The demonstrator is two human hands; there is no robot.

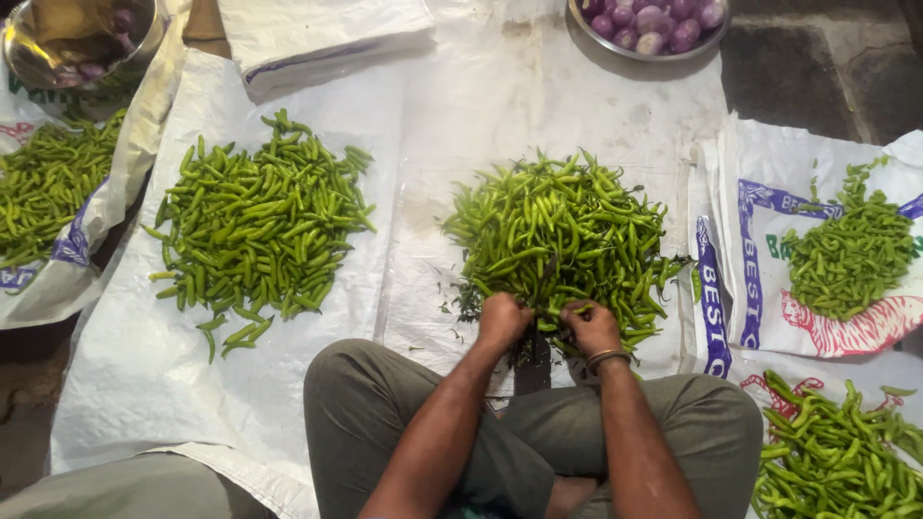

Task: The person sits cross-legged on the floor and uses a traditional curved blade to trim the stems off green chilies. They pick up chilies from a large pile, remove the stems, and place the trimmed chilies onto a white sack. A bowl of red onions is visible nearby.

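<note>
1. The left hand [503, 319] is closed on green chillies at the near edge of the middle chilli pile [558, 245], which lies on the white sack sheet [461, 125] on the floor, just beyond the crossed legs.
2. The right hand [588, 327], a band at its wrist, is curled around chillies beside it; the two hands are nearly touching.
3. A dark upright blade [535, 360] seems to stand between the hands, though its edge is hard to make out.
4. With fingers this close to it, a slip would likely nick a fingertip.
5. Chillies tugged from the heap could roll off towards the left chilli pile [260, 226] or the stalk heap [851, 255] at right.
6. A steel bowl of onions [654, 24] sits at the far edge.
</note>
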